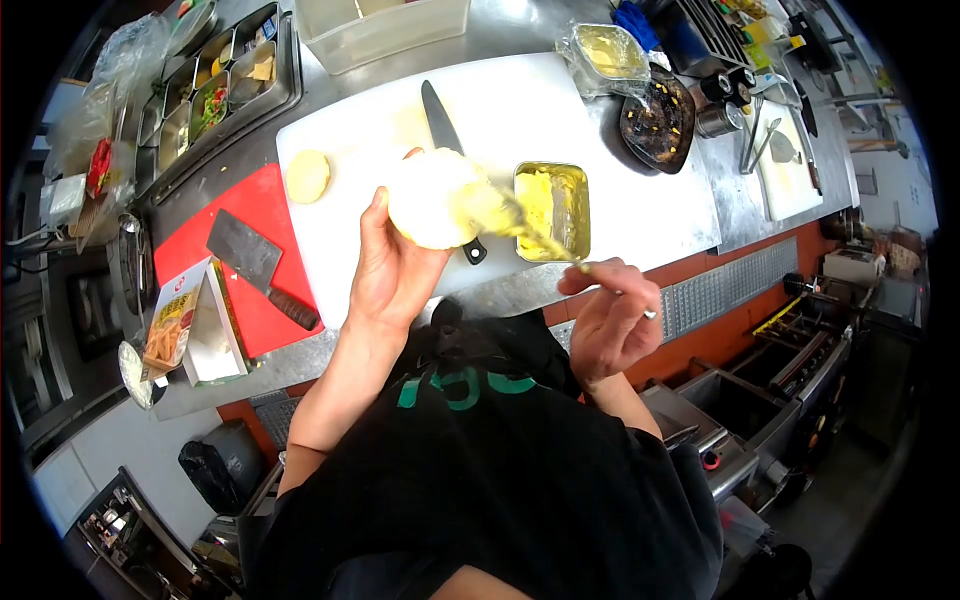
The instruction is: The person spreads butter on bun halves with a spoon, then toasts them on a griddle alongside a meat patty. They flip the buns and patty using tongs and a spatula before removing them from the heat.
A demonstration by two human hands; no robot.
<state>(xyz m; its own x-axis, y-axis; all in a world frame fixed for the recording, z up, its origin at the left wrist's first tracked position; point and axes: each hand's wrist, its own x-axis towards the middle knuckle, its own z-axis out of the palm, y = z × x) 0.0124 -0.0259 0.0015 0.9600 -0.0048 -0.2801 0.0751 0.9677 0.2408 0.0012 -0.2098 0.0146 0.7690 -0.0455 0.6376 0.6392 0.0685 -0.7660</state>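
Observation:
My left hand holds up a pale round bun half, its face washed out by bright light. Yellow spread lies along the bun's right side. In my closed right hand is a slim spreading utensil, its far end coated in yellow and touching or just over the bun; its exact shape is blurred. Below that utensil stands a metal tin of yellow spread. A dark-bladed knife lies partly behind the bun on the white cutting board. Another round bun piece rests at the board's left.
A cleaver lies on a red board at left, near an open carton. Behind are a tray of ingredient containers, a clear plastic bin, a wrapped container and a dark dish.

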